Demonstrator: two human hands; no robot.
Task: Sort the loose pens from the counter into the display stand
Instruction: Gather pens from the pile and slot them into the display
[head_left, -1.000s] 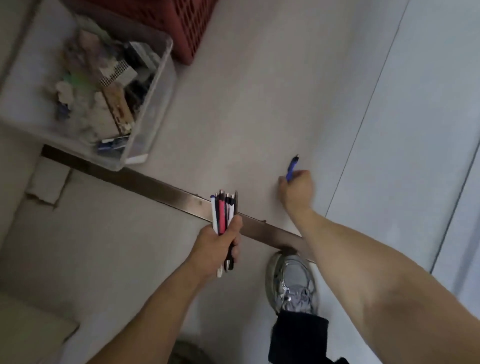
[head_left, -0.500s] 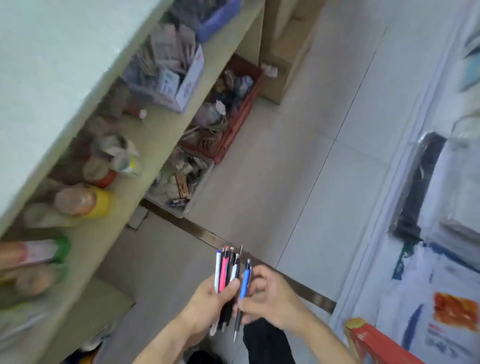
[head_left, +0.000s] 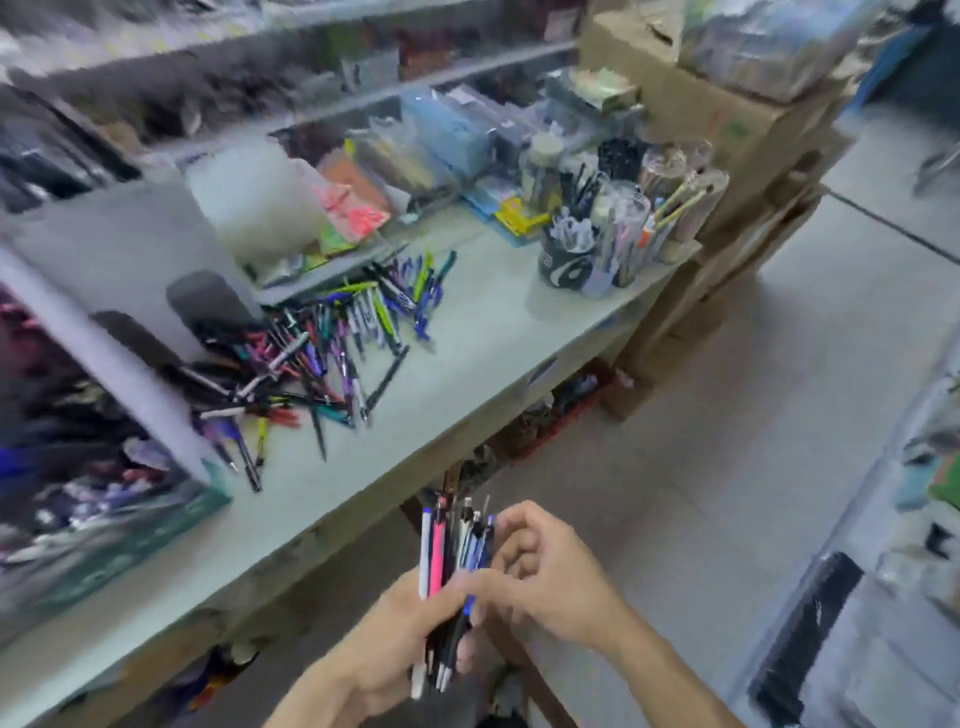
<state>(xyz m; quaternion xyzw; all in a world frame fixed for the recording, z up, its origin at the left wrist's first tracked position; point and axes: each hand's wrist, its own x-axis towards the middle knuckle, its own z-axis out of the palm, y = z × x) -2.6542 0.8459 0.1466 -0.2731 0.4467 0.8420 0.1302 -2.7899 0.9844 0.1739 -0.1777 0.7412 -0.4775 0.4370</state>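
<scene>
Low in the frame, the left hand (head_left: 395, 629) is clenched round a bundle (head_left: 451, 566) of pens standing nearly upright, tips toward the counter (head_left: 467, 332). The right hand (head_left: 545, 577) curls against the bundle's right side, pinching a blue pen into it. The stand (head_left: 98, 312) rises up and left, nearer the left hand. A loose pile (head_left: 322, 343) sprawls beside it; cups (head_left: 597, 234) crowd the far end.

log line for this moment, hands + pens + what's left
left hand: grips pen bundle | right hand: fingers on bundle | loose pens: piled on counter | sorting: not done
</scene>
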